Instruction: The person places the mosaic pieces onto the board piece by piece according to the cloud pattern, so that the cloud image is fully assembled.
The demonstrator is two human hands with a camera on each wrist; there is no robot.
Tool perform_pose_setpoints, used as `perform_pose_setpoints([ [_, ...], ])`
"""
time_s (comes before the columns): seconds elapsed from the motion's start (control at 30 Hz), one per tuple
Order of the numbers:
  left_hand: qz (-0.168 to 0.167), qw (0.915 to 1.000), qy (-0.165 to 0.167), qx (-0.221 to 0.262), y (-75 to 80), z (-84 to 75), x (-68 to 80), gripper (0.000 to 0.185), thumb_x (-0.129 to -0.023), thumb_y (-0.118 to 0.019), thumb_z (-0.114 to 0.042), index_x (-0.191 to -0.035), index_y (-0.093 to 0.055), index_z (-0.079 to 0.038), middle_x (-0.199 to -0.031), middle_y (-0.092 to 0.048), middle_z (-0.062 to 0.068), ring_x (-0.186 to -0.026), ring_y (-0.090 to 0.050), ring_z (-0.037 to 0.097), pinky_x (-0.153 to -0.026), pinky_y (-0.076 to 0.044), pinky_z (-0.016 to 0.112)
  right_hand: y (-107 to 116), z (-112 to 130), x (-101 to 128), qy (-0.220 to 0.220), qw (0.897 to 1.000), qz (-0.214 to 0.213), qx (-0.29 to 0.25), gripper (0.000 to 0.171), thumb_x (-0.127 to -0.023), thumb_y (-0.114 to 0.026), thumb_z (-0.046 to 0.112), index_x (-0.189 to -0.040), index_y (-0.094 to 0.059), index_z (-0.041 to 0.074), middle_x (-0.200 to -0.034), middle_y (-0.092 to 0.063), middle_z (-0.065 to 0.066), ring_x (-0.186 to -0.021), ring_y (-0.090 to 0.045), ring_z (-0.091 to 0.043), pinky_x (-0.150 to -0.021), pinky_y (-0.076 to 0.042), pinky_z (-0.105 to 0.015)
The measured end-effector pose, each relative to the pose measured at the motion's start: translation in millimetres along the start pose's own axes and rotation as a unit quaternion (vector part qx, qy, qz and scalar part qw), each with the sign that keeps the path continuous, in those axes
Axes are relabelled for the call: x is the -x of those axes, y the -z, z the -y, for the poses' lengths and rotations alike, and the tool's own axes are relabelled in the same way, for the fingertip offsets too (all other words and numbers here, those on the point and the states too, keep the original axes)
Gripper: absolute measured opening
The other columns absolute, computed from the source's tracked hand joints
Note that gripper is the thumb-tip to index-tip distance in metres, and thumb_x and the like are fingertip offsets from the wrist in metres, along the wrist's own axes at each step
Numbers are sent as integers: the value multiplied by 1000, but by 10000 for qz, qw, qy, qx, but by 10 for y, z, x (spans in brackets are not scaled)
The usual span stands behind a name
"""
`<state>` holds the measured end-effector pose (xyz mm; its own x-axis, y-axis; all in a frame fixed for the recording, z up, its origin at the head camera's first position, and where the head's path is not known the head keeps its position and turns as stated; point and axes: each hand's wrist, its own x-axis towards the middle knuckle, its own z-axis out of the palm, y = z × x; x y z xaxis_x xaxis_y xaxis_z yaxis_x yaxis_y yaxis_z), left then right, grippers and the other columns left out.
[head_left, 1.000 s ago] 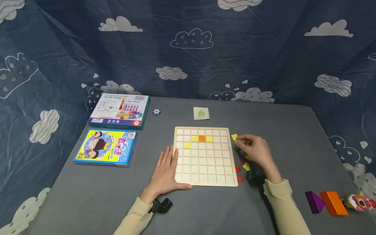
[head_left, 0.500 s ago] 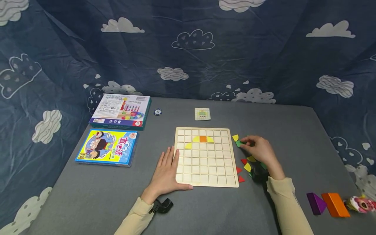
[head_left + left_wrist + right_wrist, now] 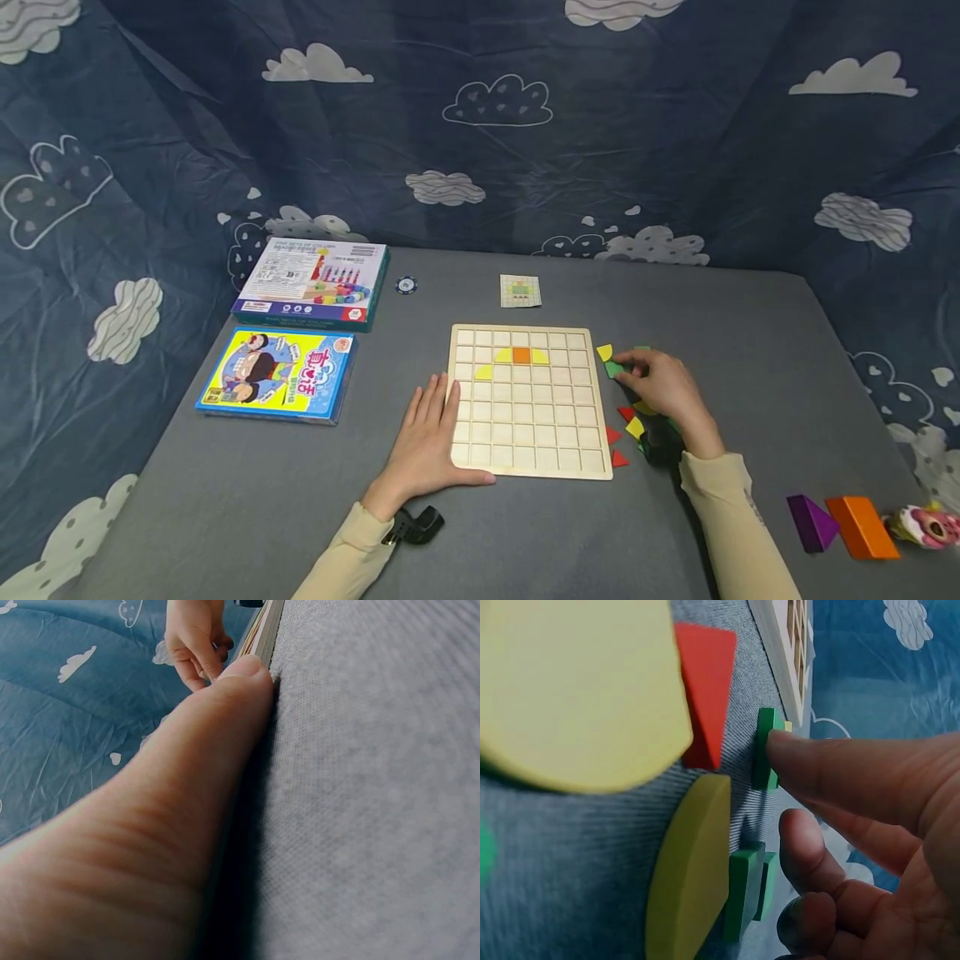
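A wooden grid board [image 3: 528, 433] lies on the grey table with an orange square [image 3: 521, 356] and yellow pieces in its upper rows. My left hand [image 3: 426, 437] rests flat at the board's lower left, thumb [image 3: 195, 772] against the board edge [image 3: 266, 637]. To the right of the board, my right hand [image 3: 660, 383] touches a small green piece [image 3: 613, 368] [image 3: 765, 746] with one fingertip [image 3: 795, 754]; the other fingers are curled beside it. A yellow piece [image 3: 604, 352] lies just above the green one. A second green piece [image 3: 746, 892] and a yellow piece [image 3: 690, 870] lie under the palm.
Red triangles [image 3: 611, 434] and a yellow piece [image 3: 634, 427] lie along the board's right edge. A pattern card [image 3: 520, 291] and a token [image 3: 406, 285] sit behind the board. Two boxes [image 3: 281, 375] lie at the left. Purple [image 3: 810, 522] and orange [image 3: 861, 527] blocks sit at the far right.
My right hand has shifted slightly nearer and the green piece has come down to just below the yellow one. The left hand has stayed in place.
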<state>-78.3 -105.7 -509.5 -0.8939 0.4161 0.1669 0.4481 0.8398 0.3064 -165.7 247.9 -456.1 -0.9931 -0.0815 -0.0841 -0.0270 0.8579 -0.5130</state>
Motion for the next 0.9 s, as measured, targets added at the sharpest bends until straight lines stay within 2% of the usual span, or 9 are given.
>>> perform_pose_setpoints([
  [0.33, 222, 9997, 138, -9, 9, -6, -16, 134, -59, -59, -85, -150, -12, 1, -155, -7, 22, -143, -2, 32, -113, 0, 44, -7, -15, 49, -155, 9999, 20, -72, 28, -83, -73, 18, -104, -68, 1, -71, -51, -4, -58, -44, -20, -51, -32, -31],
  [0.53, 177, 9997, 131, 89, 8, -9, -10, 134, -59, -62, -83, -150, -12, 1, -155, -8, 23, -142, -2, 33, -113, -2, 45, -15, -29, 54, -248, 9996, 17, -144, 27, -82, -75, 19, -98, -66, 0, -71, -50, -5, -60, -44, -20, -53, -32, -31],
  [0.9, 206, 9997, 125, 64, 7, -11, -14, 134, -59, -61, -83, -150, -12, 2, -155, -7, 23, -142, -2, 33, -113, -1, 45, -8, -6, 65, -406, 9990, 1, -160, 27, -80, -77, 17, -99, -67, 1, -78, -51, -7, -68, -45, -23, -57, -32, -32],
])
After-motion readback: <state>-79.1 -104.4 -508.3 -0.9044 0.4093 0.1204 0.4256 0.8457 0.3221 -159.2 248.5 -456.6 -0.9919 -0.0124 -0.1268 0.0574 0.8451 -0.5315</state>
